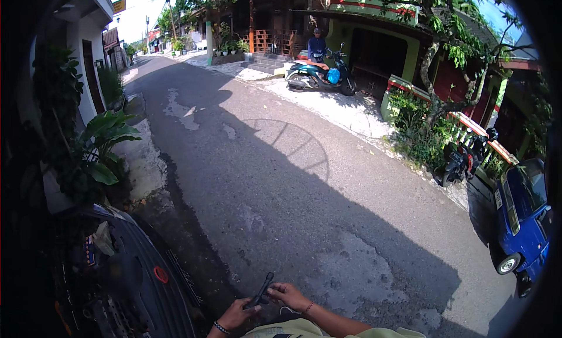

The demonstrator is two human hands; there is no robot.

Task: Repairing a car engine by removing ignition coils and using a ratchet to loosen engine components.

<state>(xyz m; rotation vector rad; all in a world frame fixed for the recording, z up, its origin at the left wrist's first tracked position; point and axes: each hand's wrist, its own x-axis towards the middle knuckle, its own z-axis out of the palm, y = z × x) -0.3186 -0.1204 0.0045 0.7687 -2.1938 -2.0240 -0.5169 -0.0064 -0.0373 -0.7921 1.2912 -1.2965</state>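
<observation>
Close to my body, at the lower edge of the head view, my left hand (pixel 237 313) is closed around the lower part of a short black stick-like tool (pixel 264 284). Its wider tip points up and away from me; the exact kind is too small to make out. My right hand (pixel 287 296) comes in from the right, thumb and fingers pinched against the tool's side. Beneath the right hand a thin pale loop (pixel 287 309) shows against my light shirt. Beaded bracelets circle both wrists.
At the lower left is a vehicle's exposed engine bay (pixel 134 279) with a red ring-shaped part (pixel 161 275). Leafy plants (pixel 105 142) border the road (pixel 246 180). Across it stand a person (pixel 317 45), a teal motorbike (pixel 319 74), a dark motorbike (pixel 462 159) and a blue car (pixel 524 218).
</observation>
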